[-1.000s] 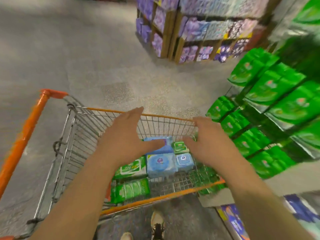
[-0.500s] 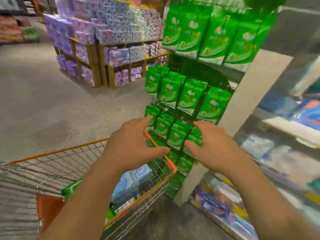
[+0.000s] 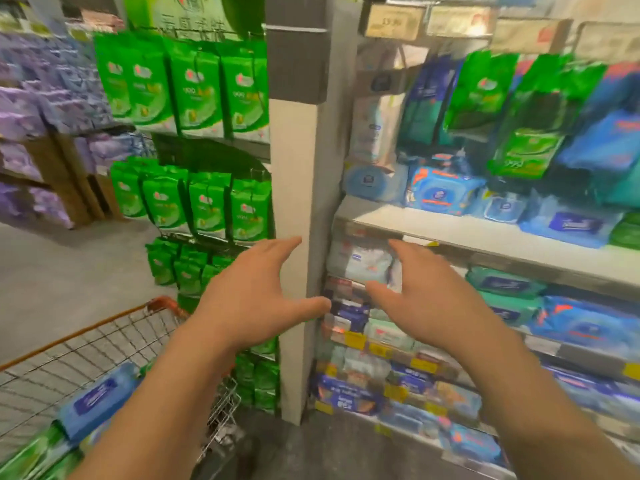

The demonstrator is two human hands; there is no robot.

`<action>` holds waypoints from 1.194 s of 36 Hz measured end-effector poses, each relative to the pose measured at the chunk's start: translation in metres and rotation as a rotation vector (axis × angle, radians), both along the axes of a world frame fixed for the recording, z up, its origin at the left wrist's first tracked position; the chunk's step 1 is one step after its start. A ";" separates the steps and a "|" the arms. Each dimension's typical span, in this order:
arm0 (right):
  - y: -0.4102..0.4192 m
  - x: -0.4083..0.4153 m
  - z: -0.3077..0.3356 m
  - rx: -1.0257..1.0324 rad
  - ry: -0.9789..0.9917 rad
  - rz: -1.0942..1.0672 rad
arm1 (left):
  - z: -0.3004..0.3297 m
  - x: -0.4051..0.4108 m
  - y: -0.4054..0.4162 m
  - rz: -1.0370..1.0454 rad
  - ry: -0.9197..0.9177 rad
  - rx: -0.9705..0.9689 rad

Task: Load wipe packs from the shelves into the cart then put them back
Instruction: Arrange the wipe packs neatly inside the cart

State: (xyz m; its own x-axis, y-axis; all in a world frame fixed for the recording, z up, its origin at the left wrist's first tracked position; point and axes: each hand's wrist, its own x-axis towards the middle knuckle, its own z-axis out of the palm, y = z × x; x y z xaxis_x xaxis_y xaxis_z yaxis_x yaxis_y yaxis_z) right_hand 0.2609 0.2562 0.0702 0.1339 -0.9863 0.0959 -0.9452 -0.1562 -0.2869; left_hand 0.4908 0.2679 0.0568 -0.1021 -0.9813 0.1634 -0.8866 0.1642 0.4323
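Both my hands are raised in front of me, empty, fingers spread and nearly straight. My left hand (image 3: 256, 292) hovers before the grey shelf post (image 3: 294, 202). To its right, my right hand (image 3: 426, 299) is in front of the shelves, close to a pale wipe pack (image 3: 363, 261) on a lower shelf. Blue wipe packs (image 3: 440, 192) lie on the white shelf (image 3: 450, 230) above. The wire cart (image 3: 86, 344) with an orange rim stands at the lower left, and holds a blue wipe pack (image 3: 97, 400) and green packs (image 3: 34, 455).
Green packs (image 3: 194, 88) hang in rows on the rack left of the post. Purple goods (image 3: 31, 109) are stacked on wooden pallets at far left across the grey floor (image 3: 62, 278). More blue and green packs fill the shelves at right.
My view has swung from the cart up and right to the shelves. Both hands stay empty and have lifted away from the cart toward the shelf.
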 end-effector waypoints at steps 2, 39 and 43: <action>-0.001 -0.027 -0.001 0.000 -0.015 -0.016 | 0.002 -0.024 -0.004 -0.005 -0.008 0.001; -0.198 -0.145 0.009 -0.076 -0.203 -0.378 | 0.027 -0.166 -0.274 -0.329 0.229 -0.126; -0.221 -0.145 0.015 -0.129 -0.225 -0.390 | 0.029 -0.173 -0.304 -0.373 0.253 -0.116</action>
